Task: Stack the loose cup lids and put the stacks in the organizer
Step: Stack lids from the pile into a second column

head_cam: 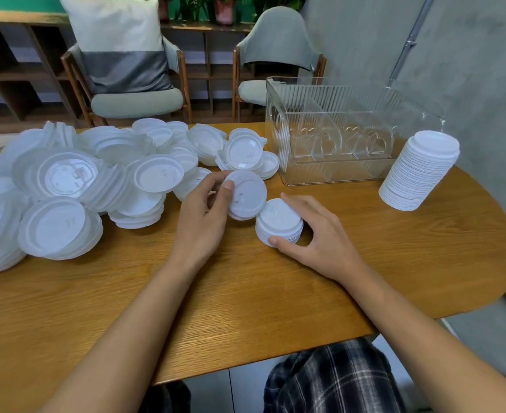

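Note:
My left hand [202, 211] grips a few white cup lids [247, 193], tilted up just above the table. My right hand [314, 234] curls its thumb and fingers around a short stack of lids [278, 220] that stands on the table right of them. A big heap of loose white lids [102, 174] covers the table's left and back. The clear ribbed organizer [332, 171] with dividers stands at the back right and looks empty. A tall leaning stack of lids [418, 171] stands to its right.
The wooden table [245, 293] has a rounded right end and bare room in front of my hands. Two chairs [132, 93] stand behind it, one with a cushion. A grey wall rises close on the right.

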{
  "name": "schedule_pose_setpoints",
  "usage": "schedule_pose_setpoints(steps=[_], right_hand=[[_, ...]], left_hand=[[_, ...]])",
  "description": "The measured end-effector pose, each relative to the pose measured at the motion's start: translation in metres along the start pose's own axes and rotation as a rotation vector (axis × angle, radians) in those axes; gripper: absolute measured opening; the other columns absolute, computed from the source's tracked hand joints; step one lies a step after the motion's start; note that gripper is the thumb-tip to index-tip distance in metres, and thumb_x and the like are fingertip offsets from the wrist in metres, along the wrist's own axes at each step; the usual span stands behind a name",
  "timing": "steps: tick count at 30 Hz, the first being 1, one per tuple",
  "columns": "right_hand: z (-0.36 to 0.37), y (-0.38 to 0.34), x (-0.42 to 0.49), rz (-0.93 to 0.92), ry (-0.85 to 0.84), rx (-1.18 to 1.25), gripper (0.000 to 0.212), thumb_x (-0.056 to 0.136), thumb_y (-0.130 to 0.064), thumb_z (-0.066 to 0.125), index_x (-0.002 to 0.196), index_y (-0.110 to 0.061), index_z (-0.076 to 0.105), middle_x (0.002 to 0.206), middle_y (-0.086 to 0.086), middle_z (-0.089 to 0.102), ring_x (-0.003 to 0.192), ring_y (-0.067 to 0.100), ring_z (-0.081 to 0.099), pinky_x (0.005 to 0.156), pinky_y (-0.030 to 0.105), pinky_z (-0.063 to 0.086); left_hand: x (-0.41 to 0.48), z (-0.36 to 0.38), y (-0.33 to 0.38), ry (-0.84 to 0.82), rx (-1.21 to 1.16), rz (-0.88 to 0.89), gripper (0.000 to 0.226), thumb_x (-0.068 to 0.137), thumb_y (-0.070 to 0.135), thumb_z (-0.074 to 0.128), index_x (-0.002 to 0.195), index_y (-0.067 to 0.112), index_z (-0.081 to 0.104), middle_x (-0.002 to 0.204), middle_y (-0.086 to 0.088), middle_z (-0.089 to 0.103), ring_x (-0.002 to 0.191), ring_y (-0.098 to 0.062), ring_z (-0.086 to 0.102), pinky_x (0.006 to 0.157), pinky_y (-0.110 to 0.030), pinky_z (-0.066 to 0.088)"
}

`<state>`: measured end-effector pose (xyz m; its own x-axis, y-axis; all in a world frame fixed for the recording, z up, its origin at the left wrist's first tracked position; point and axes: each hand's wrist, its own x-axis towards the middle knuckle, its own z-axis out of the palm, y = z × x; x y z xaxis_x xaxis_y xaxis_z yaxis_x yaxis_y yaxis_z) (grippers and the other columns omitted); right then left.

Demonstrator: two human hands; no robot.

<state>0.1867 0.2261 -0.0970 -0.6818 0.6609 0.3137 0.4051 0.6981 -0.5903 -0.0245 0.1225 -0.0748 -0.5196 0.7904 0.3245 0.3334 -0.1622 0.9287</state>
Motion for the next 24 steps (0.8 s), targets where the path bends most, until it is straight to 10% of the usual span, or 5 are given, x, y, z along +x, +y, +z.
schedule_pose_setpoints(steps=[6, 13, 24], right_hand=[[-0.002, -0.003, 0.0, -0.012, -0.022, 0.039, 0.093, 0.084, -0.054, 0.082, 0.161, -0.033, 0.035, 0.148, -0.017, 0.051, 0.137, -0.001, 0.046, 0.112, 0.021, 0.038], [-0.001, -0.004, -0.001, -0.063, -0.03, 0.057, 0.093, 0.083, -0.057, 0.081, 0.161, -0.036, 0.035, 0.151, -0.02, 0.049, 0.14, -0.004, 0.044, 0.115, 0.02, 0.038], [0.002, 0.0, 0.0, -0.073, -0.014, 0.06, 0.098, 0.081, -0.056, 0.083, 0.162, -0.029, 0.035, 0.148, -0.01, 0.055, 0.137, 0.0, 0.049, 0.11, 0.007, 0.029]], left_hand=[[0.002, 0.005, 0.0, -0.025, -0.083, -0.109, 0.028, 0.108, 0.031, 0.057, 0.129, 0.024, 0.074, 0.119, 0.012, 0.077, 0.115, 0.0, 0.067, 0.101, -0.025, 0.051], [-0.004, 0.029, -0.004, -0.044, 0.238, 0.076, 0.012, 0.101, 0.029, 0.068, 0.102, 0.019, 0.076, 0.087, 0.008, 0.071, 0.082, -0.008, 0.061, 0.07, -0.01, 0.041], [-0.011, 0.023, -0.002, -0.196, 0.343, 0.128, 0.074, 0.07, 0.059, 0.089, 0.133, 0.028, 0.067, 0.121, 0.018, 0.067, 0.108, 0.002, 0.061, 0.084, -0.011, 0.048]])
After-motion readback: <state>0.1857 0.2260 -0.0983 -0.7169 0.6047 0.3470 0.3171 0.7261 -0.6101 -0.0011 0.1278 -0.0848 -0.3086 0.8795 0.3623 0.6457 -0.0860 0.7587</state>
